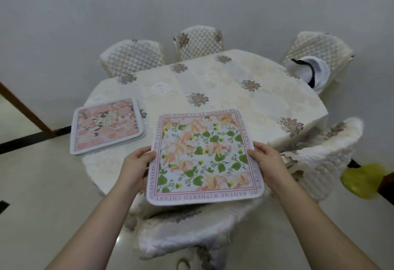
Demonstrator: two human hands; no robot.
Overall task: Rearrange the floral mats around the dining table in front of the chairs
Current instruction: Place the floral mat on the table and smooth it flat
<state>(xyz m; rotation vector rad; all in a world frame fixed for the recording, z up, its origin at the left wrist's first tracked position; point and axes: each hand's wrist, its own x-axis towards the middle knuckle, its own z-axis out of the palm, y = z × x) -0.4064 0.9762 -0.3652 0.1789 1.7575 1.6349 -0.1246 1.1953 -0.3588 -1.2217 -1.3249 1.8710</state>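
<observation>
Reaching forward over the nearest covered chair [191, 227], both forearms are stretching out; the left hand [136, 168] and right hand [267, 164] are pinching opposite edges of a green-and-peach floral mat [204, 156], keeping it level above the dining table [223, 86] edge. Farther left, a stack of pink floral mats [107, 125] is lying on the tablecloth.

Your left hand [136, 168] and right hand [269, 164] come into view bare, no gloves, rings or watch on them, and both your forearms run uncovered, no sleeve reaching the wrists.
</observation>
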